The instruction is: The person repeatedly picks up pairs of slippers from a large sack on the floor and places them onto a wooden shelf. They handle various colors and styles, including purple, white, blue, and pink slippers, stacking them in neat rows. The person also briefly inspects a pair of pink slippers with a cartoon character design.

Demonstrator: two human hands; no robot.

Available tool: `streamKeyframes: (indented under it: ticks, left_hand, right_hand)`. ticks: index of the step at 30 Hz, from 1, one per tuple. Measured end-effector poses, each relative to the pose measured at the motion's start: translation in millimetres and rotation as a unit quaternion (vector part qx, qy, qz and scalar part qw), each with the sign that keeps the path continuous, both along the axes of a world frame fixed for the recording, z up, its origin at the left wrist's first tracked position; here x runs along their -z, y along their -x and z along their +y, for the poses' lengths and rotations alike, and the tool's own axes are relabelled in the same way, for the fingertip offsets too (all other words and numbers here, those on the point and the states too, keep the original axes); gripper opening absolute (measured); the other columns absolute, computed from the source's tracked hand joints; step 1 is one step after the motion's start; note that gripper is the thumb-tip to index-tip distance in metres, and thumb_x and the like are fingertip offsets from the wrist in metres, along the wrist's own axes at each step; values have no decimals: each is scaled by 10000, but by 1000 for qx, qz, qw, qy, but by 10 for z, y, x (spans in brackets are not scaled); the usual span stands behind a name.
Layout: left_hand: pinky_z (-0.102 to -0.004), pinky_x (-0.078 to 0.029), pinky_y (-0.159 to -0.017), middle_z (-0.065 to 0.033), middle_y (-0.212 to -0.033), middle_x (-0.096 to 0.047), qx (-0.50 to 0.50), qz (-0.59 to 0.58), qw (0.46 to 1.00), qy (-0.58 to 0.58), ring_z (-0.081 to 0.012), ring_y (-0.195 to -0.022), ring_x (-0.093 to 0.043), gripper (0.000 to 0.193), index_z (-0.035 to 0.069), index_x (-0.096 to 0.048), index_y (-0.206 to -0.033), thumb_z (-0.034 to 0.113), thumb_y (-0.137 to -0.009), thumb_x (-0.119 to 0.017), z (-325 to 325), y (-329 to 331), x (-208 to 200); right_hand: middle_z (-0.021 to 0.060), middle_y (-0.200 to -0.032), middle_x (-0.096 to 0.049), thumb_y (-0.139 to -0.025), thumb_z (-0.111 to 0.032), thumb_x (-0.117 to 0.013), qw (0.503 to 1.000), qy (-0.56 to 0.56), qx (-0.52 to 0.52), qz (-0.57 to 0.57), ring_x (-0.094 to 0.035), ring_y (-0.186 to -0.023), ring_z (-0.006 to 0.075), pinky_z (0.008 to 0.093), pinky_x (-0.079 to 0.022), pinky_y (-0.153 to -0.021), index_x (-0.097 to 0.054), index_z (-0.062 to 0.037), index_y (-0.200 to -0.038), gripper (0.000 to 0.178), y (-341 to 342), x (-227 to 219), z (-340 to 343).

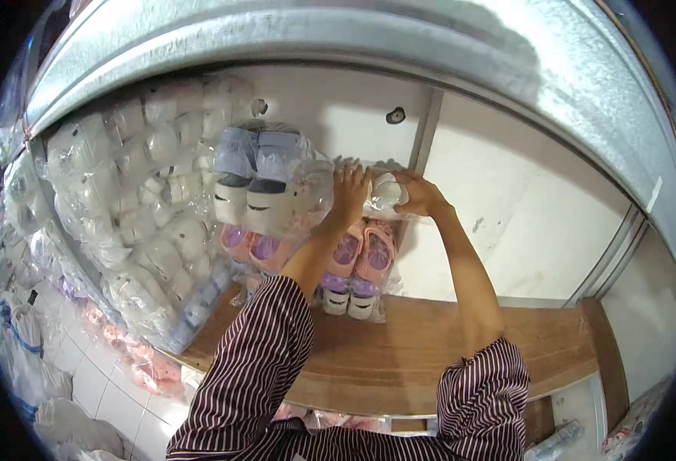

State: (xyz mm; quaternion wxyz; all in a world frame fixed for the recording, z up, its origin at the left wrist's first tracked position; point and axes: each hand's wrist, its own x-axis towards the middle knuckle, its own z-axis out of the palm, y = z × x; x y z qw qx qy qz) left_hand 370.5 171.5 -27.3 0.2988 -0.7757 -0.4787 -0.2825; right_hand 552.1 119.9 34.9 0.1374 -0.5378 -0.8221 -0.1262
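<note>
A clear plastic bag with white shoes sits at the top of a stack on the shelf, between my two hands. My left hand presses its fingers against the bag's left side. From the other side my right hand curls its thumb and fingers around the bag's right end. Directly below are bagged pink shoes with purple insides and a white-and-purple pair. To the left of my left hand, bagged light blue shoes rest over white ones with dark insides.
Many bagged white shoes are piled high on the left. The brown wooden shelf runs across under the stacks, with a white back wall behind. A metal beam crosses above. Bagged goods lie on the tiled floor at lower left.
</note>
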Motion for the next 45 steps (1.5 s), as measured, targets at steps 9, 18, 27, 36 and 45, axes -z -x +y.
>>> streamKeyframes:
  ticks: [9, 18, 27, 36, 45]
  left_hand:
    - [-550, -289, -936, -104, -1305, -360, 15, 11, 982, 186, -303, -1201, -353, 837, 105, -366, -1277, 144, -525, -733, 28, 187, -427]
    - [-492, -358, -900, -123, -1238, -442, 82, 78, 980, 165, -302, -1152, -414, 925, 75, -393, -1255, 152, -420, -784, -212, 305, -980]
    - [-398, -390, -899, -119, -1165, -496, 194, 121, 965, 124, -278, -1087, -472, 885, 51, -426, -1222, 196, -418, -764, -1042, 559, -1421]
    - [-418, -369, -926, -162, -1120, -498, 289, 4, 939, 186, -319, -1083, -463, 669, 8, -449, -1192, 186, -585, -666, -2100, 1019, -650]
    - [-410, -381, -910, -105, -1192, -460, 241, -14, 959, 148, -301, -1091, -437, 787, 138, -358, -1322, 266, -612, -672, -3104, 1663, 880]
  right_hand:
    - [213, -1198, -475, -549, -383, -743, 994, 83, -60, -26, -436, -1138, 326, 355, -347, -986, -439, 19, -1210, 832, 67, -444, 167]
    - [190, -1106, -539, -563, -440, -735, 992, 119, 2, -39, -512, -1027, 302, 350, -424, -862, -527, 11, -1081, 718, 62, -985, -219]
    - [206, -1148, -517, -561, -456, -703, 989, 121, 53, -73, -500, -1073, 304, 346, -406, -912, -451, 8, -1194, 824, 355, -1443, -1285]
    - [194, -1028, -529, -507, -414, -747, 986, 148, -7, -77, -532, -964, 325, 363, -423, -843, -500, 42, -1076, 769, 664, -821, -2155]
    - [166, -1058, -475, -462, -463, -782, 961, 210, -162, -72, -471, -1021, 317, 394, -396, -861, -451, 22, -1127, 887, 1042, 475, -2637]
